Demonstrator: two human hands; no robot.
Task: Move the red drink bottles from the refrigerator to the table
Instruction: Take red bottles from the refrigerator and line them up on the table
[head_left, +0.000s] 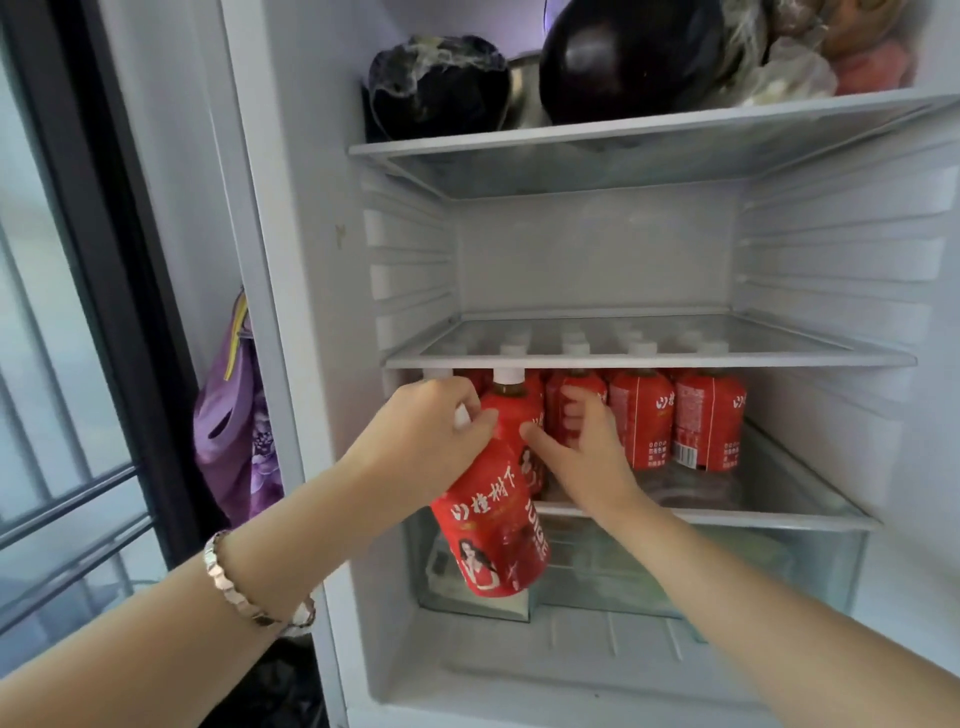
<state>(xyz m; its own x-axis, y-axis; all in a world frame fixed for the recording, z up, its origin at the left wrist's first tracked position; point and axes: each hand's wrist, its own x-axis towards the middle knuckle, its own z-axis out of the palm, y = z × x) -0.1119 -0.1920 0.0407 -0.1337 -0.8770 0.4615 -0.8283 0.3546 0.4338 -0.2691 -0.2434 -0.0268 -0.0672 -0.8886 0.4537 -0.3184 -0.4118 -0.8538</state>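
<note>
1. The refrigerator stands open, with rows of red bottles upright on a low glass shelf.
2. Her left hand grips one red bottle by the neck. It hangs tilted, out in front of the shelf edge.
3. Her right hand curls around a second bottle, which stands at the front of the shelf.
4. A bracelet circles the left wrist.
5. Dark eggplants sit on the top shelf.

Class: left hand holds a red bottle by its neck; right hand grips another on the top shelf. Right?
No. The head view shows the right hand gripping its bottle on the lowest shelf, not the top. The left hand holds a red bottle by its neck.
</note>
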